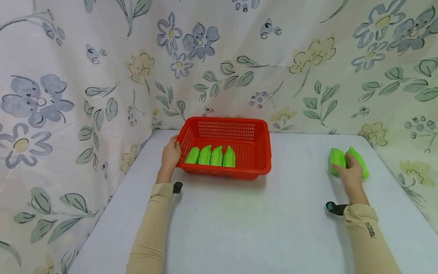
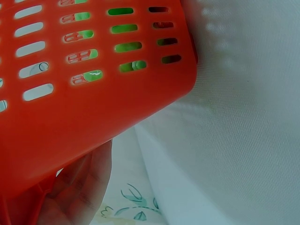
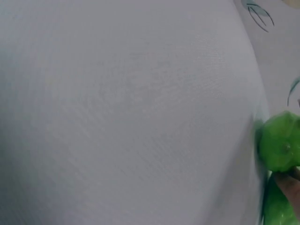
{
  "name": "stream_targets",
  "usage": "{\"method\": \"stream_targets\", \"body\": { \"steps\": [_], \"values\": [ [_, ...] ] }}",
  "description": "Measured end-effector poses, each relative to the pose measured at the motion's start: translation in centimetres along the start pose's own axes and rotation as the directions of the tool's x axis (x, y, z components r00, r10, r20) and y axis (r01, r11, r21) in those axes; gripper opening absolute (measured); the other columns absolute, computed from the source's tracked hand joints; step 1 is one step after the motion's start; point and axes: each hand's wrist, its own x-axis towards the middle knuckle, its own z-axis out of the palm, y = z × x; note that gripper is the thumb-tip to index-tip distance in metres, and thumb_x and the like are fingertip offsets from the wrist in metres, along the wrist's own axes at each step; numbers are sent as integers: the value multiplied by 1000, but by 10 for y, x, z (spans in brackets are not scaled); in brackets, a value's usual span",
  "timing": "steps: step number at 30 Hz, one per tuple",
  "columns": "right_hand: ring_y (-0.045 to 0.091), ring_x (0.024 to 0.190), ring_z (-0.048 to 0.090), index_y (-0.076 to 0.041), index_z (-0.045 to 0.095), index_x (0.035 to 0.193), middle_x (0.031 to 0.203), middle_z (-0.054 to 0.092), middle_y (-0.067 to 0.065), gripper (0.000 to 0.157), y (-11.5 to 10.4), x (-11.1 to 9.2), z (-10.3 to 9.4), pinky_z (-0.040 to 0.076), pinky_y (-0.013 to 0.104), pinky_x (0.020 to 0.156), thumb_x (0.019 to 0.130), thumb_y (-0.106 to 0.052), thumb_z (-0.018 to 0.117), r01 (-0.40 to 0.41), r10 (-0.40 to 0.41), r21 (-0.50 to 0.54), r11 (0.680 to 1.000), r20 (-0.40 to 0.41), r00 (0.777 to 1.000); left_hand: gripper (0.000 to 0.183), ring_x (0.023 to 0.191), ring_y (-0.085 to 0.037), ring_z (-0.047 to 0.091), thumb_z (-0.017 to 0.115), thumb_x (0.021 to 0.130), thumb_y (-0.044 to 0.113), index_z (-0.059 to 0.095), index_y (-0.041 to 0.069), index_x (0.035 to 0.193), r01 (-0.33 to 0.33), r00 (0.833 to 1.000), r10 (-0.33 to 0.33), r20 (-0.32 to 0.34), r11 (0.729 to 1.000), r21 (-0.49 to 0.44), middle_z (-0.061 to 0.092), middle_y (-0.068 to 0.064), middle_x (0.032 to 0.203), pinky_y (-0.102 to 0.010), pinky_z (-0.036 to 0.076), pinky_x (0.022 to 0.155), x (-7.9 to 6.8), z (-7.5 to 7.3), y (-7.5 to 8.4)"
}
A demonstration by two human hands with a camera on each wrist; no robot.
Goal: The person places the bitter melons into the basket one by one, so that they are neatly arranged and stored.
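Observation:
A red plastic basket [image 1: 224, 173] with slotted walls stands at the far side of the table. Several bright green ridged gourds [image 1: 217, 156] lie in a row inside it, on the left. My left hand [image 1: 171, 154] grips the basket's left rim; in the left wrist view its fingers [image 2: 86, 187] show beside the red wall. At the far right, my right hand [image 1: 352, 173] holds a green gourd [image 1: 337, 158], thumb on its near left side and fingers between it and a second gourd [image 1: 359, 161]. The right wrist view shows the first gourd's end [image 3: 281, 143] with a fingertip against it.
The white tabletop [image 1: 239, 228] spreads between my arms. A floral curtain [image 1: 219, 57] hangs behind the table and along its left side. Black wrist cameras stick out from both cuffs, the right one [image 1: 337, 208] low over the table.

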Motion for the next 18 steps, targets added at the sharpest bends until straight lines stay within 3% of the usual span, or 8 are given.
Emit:
{"method": "stream_targets", "body": {
  "steps": [7,18],
  "values": [
    [31,151,10,-10,10,157,164,8,12,75,1,2,3,17,42,122,96,-8,53,-47,47,7,999,-40,998,47,112,-37,59,30,106,25,33,12,151,9,1000,-9,3,1000,0,51,-22,142,-54,47,95,0,0,1],
    [28,152,8,-18,12,157,165,8,3,73,-7,0,6,19,40,122,97,-13,53,-105,107,56,993,-39,993,47,111,-37,59,31,106,25,33,12,151,-2,1000,2,-3,1000,-4,52,-22,142,-54,48,94,-1,0,1]
  ]
}}
